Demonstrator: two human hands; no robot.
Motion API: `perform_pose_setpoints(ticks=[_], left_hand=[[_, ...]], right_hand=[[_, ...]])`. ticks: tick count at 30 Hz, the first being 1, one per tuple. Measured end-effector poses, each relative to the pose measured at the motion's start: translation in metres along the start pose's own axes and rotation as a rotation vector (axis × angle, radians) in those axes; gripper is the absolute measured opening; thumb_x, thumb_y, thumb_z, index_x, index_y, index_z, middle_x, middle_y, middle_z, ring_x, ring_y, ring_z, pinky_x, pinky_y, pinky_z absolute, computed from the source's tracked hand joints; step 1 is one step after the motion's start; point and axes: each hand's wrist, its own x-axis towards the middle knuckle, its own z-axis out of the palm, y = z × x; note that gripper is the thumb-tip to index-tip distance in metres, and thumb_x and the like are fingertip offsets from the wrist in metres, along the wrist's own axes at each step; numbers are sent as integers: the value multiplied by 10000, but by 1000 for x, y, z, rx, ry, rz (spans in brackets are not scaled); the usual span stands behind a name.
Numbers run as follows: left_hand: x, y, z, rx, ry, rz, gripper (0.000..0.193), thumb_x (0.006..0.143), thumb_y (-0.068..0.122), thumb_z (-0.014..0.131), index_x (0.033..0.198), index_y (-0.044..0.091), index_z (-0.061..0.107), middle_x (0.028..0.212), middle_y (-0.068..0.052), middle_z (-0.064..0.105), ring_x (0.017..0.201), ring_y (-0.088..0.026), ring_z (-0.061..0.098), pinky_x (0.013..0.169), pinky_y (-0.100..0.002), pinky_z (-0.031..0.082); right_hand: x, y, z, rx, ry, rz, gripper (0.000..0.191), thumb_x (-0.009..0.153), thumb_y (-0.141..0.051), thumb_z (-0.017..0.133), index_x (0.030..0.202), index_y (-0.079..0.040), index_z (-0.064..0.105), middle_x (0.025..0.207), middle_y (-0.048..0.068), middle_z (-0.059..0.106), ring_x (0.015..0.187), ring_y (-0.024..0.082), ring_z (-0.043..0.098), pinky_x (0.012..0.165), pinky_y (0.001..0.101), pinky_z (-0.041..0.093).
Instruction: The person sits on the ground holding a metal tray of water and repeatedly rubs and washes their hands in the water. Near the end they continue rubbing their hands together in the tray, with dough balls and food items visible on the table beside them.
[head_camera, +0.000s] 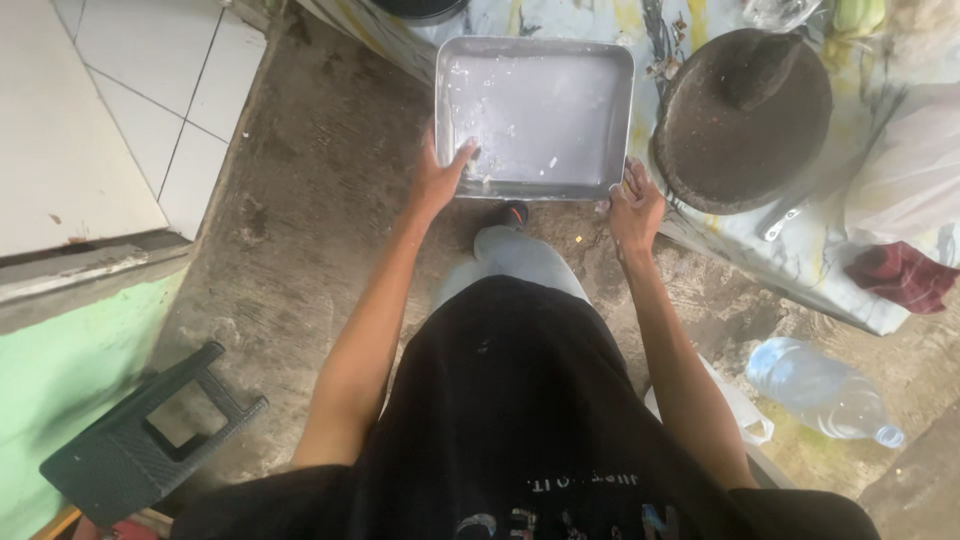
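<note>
fingers (466, 152) — left hooked over tray (540, 110) rim | right hand (632, 212) — at near corner

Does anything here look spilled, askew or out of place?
Yes. A clear plastic bottle lies on its side on the concrete floor, and a dark stool lies tipped over at lower left. The metal tray is smeared with white residue.

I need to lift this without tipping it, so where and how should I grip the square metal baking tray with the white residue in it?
Grip the square metal baking tray by its raised rim at the two near corners, coming from the near edge. The left hand already has its thumb over that rim; the right hand touches the other corner. The shallow, flat shape probably needs both sides held level.
</note>
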Motion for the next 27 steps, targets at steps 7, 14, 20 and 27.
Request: perform_pose_setpoints(ticks=[7,14,20,27], left_hand=[[84,44,9,296,-129,-53,836,969,474,689,1533,-18,316,1356,-311,589,1281,-420,587,1092,-457,448],[151,60,10,342,-248,102,702,1011,374,639,1516,-26,361,1375,-311,598,1312,-452,565,1110,-479,437],[185,68,6,330,-336,327,640,1034,226,654,1517,-65,352,1503,-331,464,1409,-451,458,1173,-476,375],[197,85,-7,430,-529,494,508,1010,89,671,1479,44,484,1515,-176,548,1445,-342,493,1230,-407,412]], right_hand=[[49,-24,29,-171,178,72,599,921,61,553,1506,38,426,1479,246,526,1292,315,603,930,357,638],[73,-22,62,93,294,94,590,928,59,527,1507,48,411,1500,227,534,1205,277,672,905,377,640],[73,-14,78,170,397,7,575,968,61,533,1532,49,420,1524,226,555,1180,260,697,813,329,649],[56,-24,90,-177,617,150,726,961,-43,573,1614,-125,267,1499,227,492,950,311,748,721,293,625]])
